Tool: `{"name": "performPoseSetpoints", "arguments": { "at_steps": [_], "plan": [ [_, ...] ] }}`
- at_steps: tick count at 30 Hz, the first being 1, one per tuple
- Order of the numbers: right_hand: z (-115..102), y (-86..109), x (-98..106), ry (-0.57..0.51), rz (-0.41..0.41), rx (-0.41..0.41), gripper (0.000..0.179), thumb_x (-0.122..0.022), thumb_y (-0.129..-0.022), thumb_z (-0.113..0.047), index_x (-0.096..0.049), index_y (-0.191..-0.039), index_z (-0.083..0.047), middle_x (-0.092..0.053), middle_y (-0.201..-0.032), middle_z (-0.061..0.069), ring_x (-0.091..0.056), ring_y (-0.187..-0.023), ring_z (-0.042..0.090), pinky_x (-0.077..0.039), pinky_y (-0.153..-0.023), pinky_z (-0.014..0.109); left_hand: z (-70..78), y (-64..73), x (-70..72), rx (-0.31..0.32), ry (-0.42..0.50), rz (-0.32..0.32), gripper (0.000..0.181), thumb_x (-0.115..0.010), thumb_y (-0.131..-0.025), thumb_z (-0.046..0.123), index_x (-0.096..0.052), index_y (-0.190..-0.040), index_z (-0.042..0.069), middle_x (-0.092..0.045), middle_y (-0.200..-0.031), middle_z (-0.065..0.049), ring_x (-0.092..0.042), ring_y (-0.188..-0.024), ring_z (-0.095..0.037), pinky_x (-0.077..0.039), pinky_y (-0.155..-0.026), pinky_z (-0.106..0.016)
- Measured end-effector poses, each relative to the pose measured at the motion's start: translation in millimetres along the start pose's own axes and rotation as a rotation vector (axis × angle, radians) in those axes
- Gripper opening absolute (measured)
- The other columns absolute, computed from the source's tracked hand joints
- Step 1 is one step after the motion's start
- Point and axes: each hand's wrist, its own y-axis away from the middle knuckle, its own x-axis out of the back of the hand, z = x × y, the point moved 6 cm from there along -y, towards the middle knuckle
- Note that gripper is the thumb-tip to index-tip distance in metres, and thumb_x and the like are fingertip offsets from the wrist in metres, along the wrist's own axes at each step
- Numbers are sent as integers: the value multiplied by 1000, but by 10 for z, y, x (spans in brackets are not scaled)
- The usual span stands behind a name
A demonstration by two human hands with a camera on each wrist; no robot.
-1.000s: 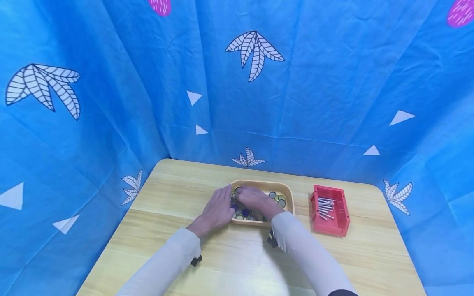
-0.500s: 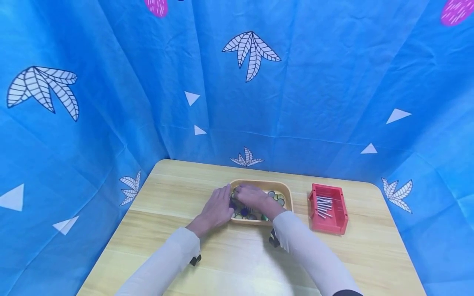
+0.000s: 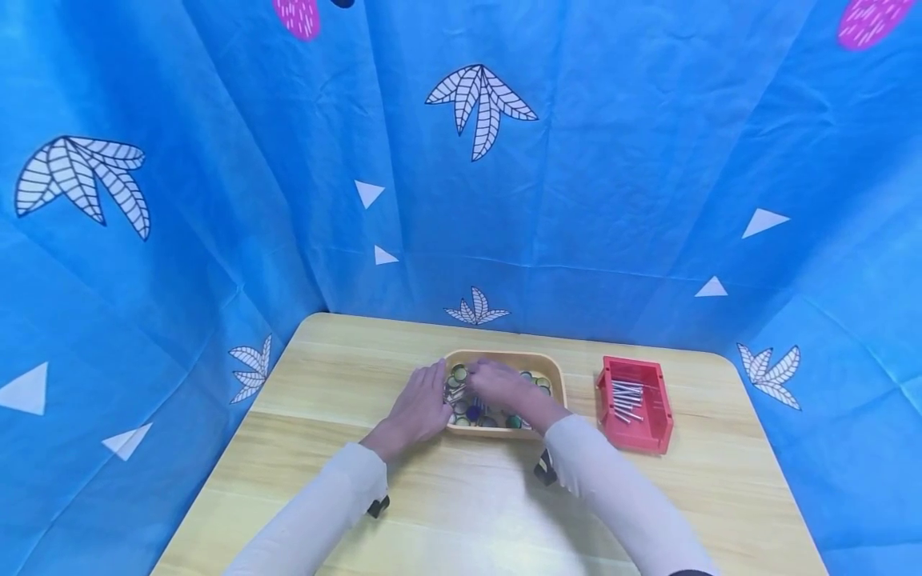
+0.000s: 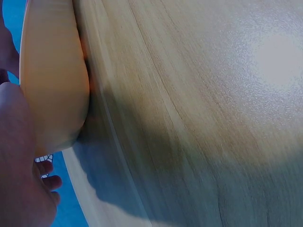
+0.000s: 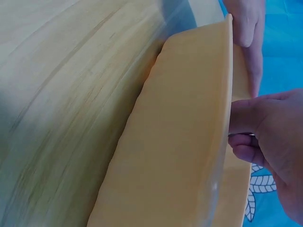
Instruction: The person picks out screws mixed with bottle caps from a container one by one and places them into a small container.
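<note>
I'm apparently sifting, left hand straight-fingered against the tray at nine o'clock, right hand curled, hold unclear, wanting a precise pinch.

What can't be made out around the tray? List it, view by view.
Right wrist: the wall of the tray hides some fingertips of the right hand; whether they pinch anything is unclear.
Head: that hand covers part of the tray's contents; any markings on the round pieces are too small.
Left wrist: the left edge cuts off the left hand.

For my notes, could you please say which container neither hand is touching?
The red bin; both the left hand and right hand are at the tan tray.
</note>
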Motion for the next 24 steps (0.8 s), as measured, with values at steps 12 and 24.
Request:
{"name": "performPoseSetpoints", "arguments": {
  "at_steps": [12,24],
  "plan": [
    [200,303,108,-119,91,-115,13,-63,-97,-10,-76,-97,-11,-63,-91,-3,-54,-77,8,-51,-68,20,-4,6,24,22,21,-25,82,-53,-99,27,-14,-163,-5,-31,-167,-25,-32,-155,-40,-21,-132,-48],
    [297,623,213,-119,231,-52,8,-75,-89,-6,-78,-97,-6,-67,-88,3,-63,-77,14,-57,-69,24,8,-1,21,-5,16,10,81,-54,-97,27,-19,-162,-7,-37,-163,-26,-37,-152,-40,-26,-130,-48]
  ]
}}
